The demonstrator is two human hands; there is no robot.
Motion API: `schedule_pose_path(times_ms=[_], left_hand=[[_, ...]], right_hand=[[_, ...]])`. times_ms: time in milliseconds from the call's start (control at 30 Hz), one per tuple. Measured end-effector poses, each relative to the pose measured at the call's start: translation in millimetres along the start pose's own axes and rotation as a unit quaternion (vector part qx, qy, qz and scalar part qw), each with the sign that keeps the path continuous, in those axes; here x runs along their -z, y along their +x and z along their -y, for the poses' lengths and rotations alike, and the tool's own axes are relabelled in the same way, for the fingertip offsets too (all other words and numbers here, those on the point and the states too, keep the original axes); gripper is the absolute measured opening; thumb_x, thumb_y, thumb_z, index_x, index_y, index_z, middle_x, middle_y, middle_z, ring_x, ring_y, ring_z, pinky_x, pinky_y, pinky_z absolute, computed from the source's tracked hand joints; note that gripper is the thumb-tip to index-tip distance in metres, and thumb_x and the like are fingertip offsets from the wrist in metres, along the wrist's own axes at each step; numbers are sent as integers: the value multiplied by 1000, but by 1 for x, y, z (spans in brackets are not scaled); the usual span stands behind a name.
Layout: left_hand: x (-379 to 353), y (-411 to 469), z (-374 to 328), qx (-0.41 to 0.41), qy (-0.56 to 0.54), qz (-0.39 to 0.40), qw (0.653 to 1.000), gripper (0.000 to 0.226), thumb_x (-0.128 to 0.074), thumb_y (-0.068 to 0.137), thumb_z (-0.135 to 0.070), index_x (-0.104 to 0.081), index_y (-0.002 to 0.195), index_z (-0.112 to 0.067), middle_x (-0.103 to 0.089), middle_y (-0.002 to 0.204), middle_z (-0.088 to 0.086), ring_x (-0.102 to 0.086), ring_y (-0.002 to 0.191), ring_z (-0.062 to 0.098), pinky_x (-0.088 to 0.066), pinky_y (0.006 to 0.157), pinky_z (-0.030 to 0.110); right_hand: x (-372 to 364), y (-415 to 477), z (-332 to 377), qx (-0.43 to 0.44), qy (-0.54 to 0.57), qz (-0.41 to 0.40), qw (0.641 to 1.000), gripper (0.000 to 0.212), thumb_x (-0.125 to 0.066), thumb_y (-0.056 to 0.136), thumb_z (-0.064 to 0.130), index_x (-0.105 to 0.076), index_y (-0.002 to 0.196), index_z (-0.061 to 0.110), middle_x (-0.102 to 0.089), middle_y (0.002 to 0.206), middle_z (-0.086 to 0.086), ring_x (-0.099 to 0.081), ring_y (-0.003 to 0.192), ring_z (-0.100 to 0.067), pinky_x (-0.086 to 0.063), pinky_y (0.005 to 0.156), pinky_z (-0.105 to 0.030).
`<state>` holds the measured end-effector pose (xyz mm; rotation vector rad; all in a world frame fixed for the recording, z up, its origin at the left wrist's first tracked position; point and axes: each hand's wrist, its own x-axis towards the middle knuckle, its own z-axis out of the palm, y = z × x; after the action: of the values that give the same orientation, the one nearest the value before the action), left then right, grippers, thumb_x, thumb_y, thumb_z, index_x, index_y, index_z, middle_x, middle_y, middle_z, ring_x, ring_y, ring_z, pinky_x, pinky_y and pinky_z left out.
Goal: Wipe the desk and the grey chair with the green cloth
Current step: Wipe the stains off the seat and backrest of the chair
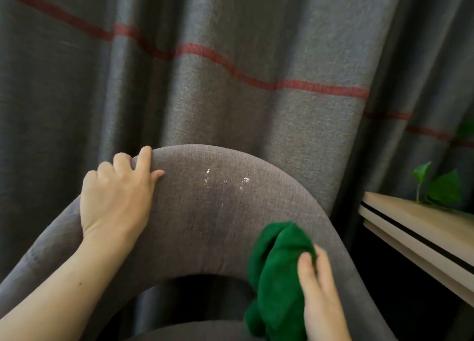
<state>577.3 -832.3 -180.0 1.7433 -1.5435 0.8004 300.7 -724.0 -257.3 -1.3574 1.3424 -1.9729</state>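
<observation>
- Head view looks down on the curved backrest of the grey chair [218,225], which fills the lower middle of the frame in front of a grey curtain [230,58] with red stripes.
- Left hand [115,199], left of centre, is curled over the top edge of the backrest, fingers wrapped behind it, steadying the chair.
- Right hand [320,294], lower right, is closed on the bunched green cloth [277,268], pressing it against the right side of the backrest.
- White flecks [225,180] sit on the fabric near the top centre, up and left of the cloth and apart from it.
- To do this pass well, I'd judge the cloth should sweep up and left over those flecks with firm, even pressure, following the curve, while the left hand braces the chair.
- Woven fabric probably holds residue, so short repeated strokes in one direction seem wiser than scrubbing.
- At right edge, the pale counter [423,227] carries a leafy plant [441,189].
</observation>
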Motion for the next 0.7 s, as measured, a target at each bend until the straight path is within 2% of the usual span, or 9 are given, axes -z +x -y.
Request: schedule_pose_path(times_ms=[33,67,100,167,233,333,433,500,700], left_hand=[[0,0,0,-1,2,-1,1000,49,-48,98,-37,-48,135,-4,-56,85,27,-48,57,41,-20,52,36],[0,0,-1,-1,3,-1,1000,49,-48,98,-37,-48,135,-4,-56,84,27,-48,57,40,-20,52,36],[-1,-1,-1,0,3,-3,1000,49,-48,98,-37,-48,134,-4,-56,84,27,-48,57,40,-20,52,36],[0,-1,-2,2,2,-5,1000,49,-46,99,-37,-49,134,-3,-55,85,29,-50,60,40,-23,53,39],[0,-2,-3,2,0,-5,1000,49,-45,100,-37,-50,134,-2,-55,86,30,-51,62,40,-24,54,41],[2,-2,-3,2,0,-4,1000,50,-44,99,-37,-50,133,-2,-56,86,29,-52,62,39,-26,54,41],[0,-2,-3,7,7,-7,1000,50,-42,100,-38,-50,133,-2,-56,87,29,-51,61,39,-25,54,40],[-2,-1,-3,8,8,-14,1000,49,-43,100,-39,-50,133,-3,-56,87,29,-51,62,40,-24,55,39],[-9,0,-3,13,11,-33,999,43,-48,100,-30,-50,134,-5,-54,87,28,-51,64,39,-22,56,40]], right_hand=[[-8,18,17,25,28,19,999,16,-56,82,62,-64,96,61,-77,99,18,-73,89,-2,-54,77,-30],[-17,45,27,49,62,-5,997,13,-58,89,61,-63,101,57,-76,103,15,-72,96,-5,-56,80,-30],[-24,60,33,112,28,-22,993,14,-56,94,58,-61,106,53,-74,108,13,-69,103,-6,-54,86,-28],[-47,86,47,223,-33,-84,971,29,-47,95,51,-54,120,40,-60,118,4,-55,112,5,-41,99,-17],[-69,100,42,287,-108,-140,942,38,-48,96,41,-50,131,25,-45,118,-2,-44,106,7,-29,99,-9],[-110,119,28,301,-216,-144,918,41,-62,94,28,-60,131,10,-48,113,-16,-45,105,-23,-33,96,-31],[-149,116,2,257,-294,-136,910,38,-68,94,24,-65,131,15,-55,117,-24,-54,104,-44,-41,91,-50],[-174,108,-9,258,-292,-143,910,38,-65,94,30,-65,130,18,-56,118,-23,-53,101,-43,-41,88,-49],[-229,59,-31,393,-285,-66,872,46,-46,101,53,-50,138,26,-50,120,-20,-51,97,-38,-42,87,-48]])
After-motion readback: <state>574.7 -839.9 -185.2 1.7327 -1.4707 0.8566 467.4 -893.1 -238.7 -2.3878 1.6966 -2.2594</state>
